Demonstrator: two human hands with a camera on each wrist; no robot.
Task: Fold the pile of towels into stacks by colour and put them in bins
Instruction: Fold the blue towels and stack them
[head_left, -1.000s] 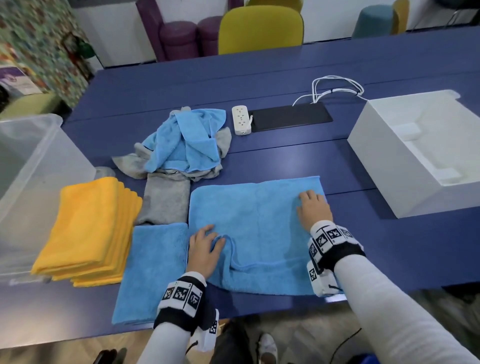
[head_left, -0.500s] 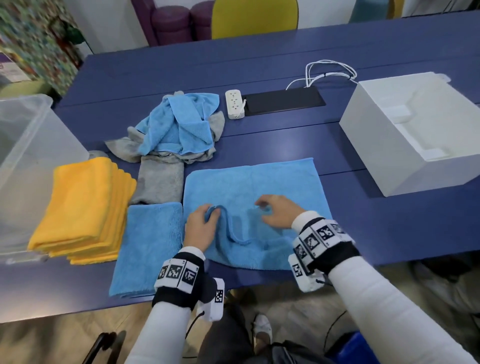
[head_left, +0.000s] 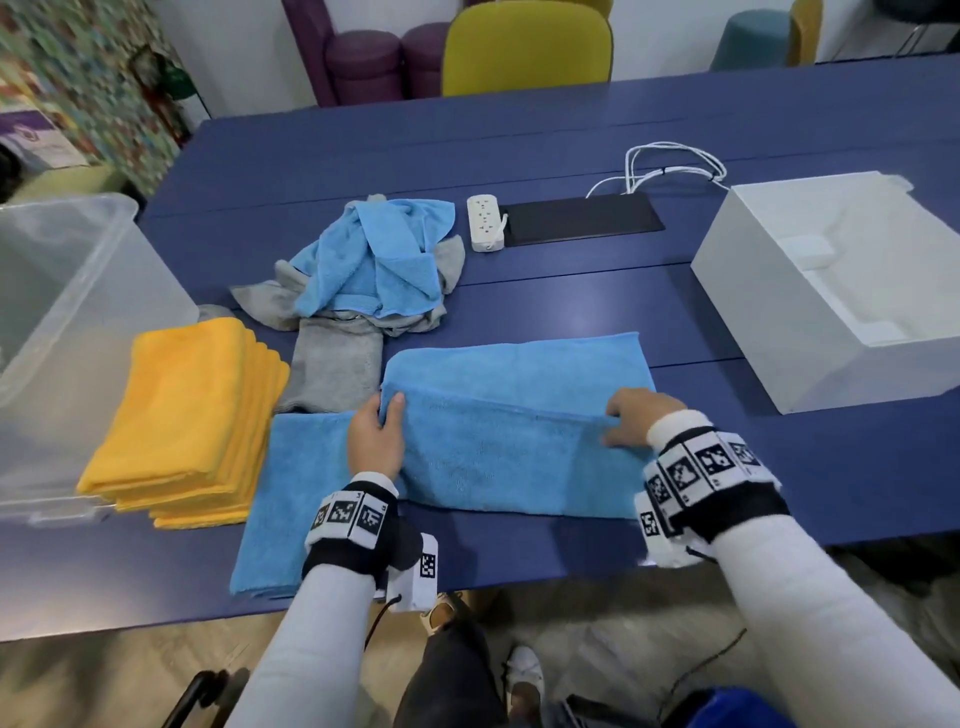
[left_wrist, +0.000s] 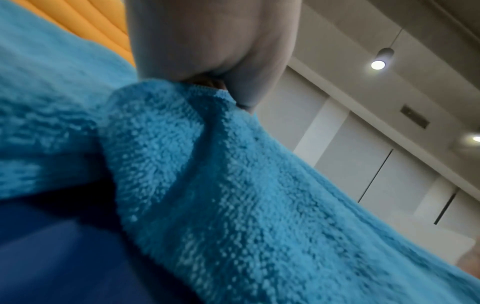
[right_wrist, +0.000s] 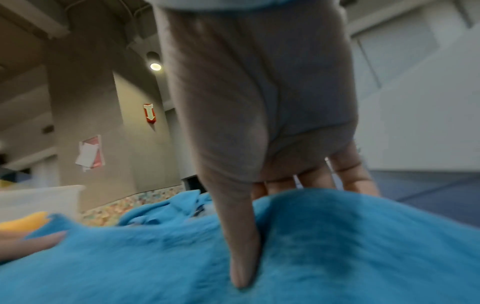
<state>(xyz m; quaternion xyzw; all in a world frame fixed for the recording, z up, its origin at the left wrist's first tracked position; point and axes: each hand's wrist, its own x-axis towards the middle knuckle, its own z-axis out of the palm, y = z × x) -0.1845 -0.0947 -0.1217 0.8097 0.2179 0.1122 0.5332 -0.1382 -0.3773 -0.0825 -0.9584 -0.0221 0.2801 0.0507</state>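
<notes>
Blue towel lies on the navy table right in front of the person, with its near edge lifted and carried toward the far edge.

Head view: left hand pinches the near-left corner, thumb on top. Right hand pinches the near-right corner. The raised flap covers roughly the near half of the towel; the far strip is bare. Just to the left lies a folded blue towel, then a stack of folded yellow towels, then a clear plastic bin. A heap of unfolded blue and grey towels sits behind. A white box stands on the right, well apart from the work.

Left wrist view: the left hand has fingers curled on the hemmed corner of the blue towel, which drapes down from the grip. Yellow stack shows behind.

Right wrist view: the right hand has its thumb pressed onto the pile on top, fingers behind the fold of the blue towel. Picture is motion-blurred.

Judgement: first half-fold of this towel is in hand. The next move calls for bringing both corners to the far edge level, matching hems, then letting go and smoothing. Blue stack barely begun; grey not started; nothing visibly in either bin.
</notes>
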